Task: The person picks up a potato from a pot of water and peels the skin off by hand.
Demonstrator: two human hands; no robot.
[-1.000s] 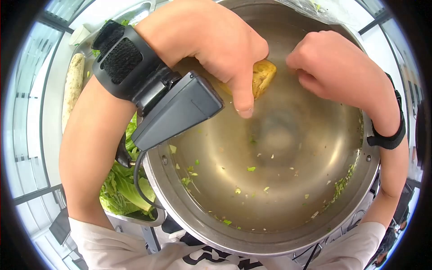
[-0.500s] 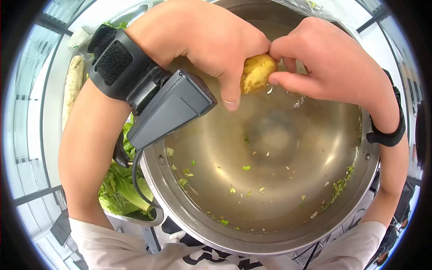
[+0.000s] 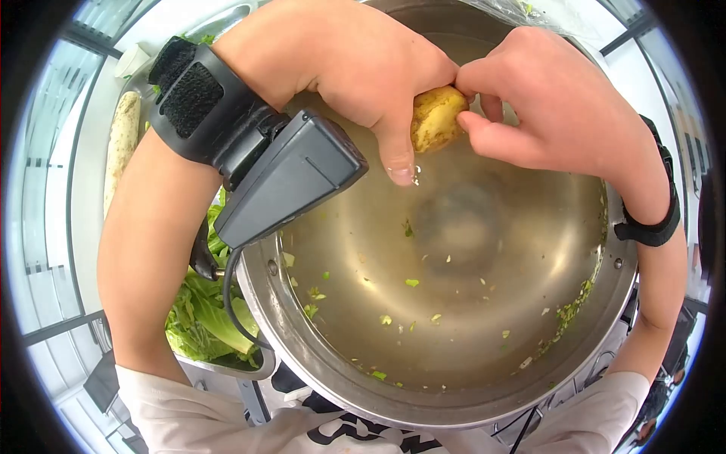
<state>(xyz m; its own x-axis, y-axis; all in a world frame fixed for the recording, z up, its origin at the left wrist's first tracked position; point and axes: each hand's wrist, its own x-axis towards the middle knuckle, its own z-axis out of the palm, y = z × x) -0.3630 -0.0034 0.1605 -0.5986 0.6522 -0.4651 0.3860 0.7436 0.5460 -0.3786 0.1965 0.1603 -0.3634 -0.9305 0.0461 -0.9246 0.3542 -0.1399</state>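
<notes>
A small yellow-brown potato (image 3: 434, 119) is held above cloudy water in a large steel pot (image 3: 302, 356). My left hand (image 3: 355, 68) wraps over the potato from the left, its thumb pointing down toward the water. My right hand (image 3: 552, 98) pinches the potato's right side with thumb and fingertips. Both wrists carry black straps; a dark grey device (image 3: 287, 178) hangs from the left strap over the pot's rim. Bits of green leaf float in the water.
Green leafy vegetables (image 3: 204, 314) lie in a steel tray left of the pot. A long white radish (image 3: 121, 147) rests at the far left. A clear plastic bag (image 3: 529, 15) shows at the top edge behind the pot.
The potato has come up out of the water. My right hand, apart from it a second ago, now grips its right side. Both hands have shifted slightly since half a second ago.
</notes>
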